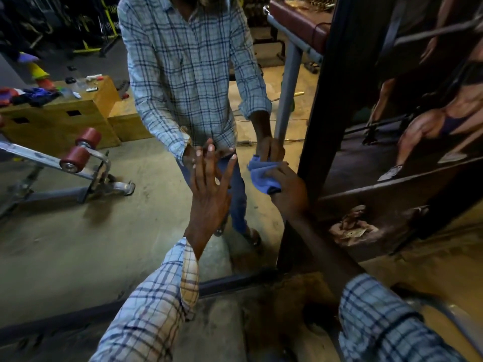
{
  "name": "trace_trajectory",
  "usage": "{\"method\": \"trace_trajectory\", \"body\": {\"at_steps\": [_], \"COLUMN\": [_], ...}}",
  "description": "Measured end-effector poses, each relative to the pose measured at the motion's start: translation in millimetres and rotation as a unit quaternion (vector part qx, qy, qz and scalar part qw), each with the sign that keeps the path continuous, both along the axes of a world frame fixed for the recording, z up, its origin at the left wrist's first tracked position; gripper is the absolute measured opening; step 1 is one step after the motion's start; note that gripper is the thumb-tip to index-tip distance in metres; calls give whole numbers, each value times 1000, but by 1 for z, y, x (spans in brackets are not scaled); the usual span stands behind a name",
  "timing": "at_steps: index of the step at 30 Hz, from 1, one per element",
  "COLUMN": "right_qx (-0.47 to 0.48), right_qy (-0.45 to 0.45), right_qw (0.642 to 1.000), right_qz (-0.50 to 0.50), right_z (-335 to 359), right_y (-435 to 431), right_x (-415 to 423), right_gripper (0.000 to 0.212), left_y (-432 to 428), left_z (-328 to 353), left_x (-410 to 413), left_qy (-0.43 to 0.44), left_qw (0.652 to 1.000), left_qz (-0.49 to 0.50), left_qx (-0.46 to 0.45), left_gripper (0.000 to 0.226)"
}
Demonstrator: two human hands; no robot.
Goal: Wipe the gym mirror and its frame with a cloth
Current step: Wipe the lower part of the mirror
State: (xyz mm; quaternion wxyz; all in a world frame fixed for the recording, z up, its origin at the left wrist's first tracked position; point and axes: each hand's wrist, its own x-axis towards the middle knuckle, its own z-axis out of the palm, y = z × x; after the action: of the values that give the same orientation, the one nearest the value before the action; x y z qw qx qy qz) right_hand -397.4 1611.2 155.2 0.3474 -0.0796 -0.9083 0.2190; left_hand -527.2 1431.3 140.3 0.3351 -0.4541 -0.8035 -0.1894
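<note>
One wide-angle camera, worn on the person's head, looks forward and steeply down over the blue-checked shirt sleeves (pixel 156 309). It faces the large glass gym mirror (pixel 78 244) from close by, the dark upright frame (pixel 320 113) right of centre.

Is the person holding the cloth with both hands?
No, only the right hand grips the blue cloth, while the left hand lies open with fingers spread against the mirror.

The mirror (pixel 78 231) glass is open left of and below the left grip (pixel 209 189), which lies flat on it. The right grip (pixel 290 194), holding the cloth (pixel 261 173), sits just beside the frame post (pixel 321 100), which blocks the way right; the bottom rail (pixel 230 282) bounds the glass below
</note>
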Motion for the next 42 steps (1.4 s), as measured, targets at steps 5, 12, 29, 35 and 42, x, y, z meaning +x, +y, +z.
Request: {"method": "trace_trajectory", "body": {"at_steps": [5, 12, 29, 35, 42], "right_qx": [-26, -21, -71, -90, -443], "right_qy": [148, 131, 1, 4, 96], "right_qw": [986, 985, 993, 991, 878], "right_qz": [-66, -108, -97, -100, -157], "right_z": [54, 53, 10, -32, 14], "right_y": [14, 25, 37, 30, -8], "right_x": [-3, 6, 27, 37, 79], "right_gripper": [19, 41, 42, 36, 26], "left_y": [4, 19, 34, 32, 23], "left_z": [11, 38, 45, 49, 45], "left_x": [-2, 1, 20, 27, 88], "left_qy": [2, 55, 26, -4, -124], "left_qw": [1000, 998, 998, 998, 992], "left_qz": [-7, 4, 52, 64, -21], "left_qx": [6, 21, 12, -12, 16], "left_gripper": [86, 82, 90, 93, 71]}}
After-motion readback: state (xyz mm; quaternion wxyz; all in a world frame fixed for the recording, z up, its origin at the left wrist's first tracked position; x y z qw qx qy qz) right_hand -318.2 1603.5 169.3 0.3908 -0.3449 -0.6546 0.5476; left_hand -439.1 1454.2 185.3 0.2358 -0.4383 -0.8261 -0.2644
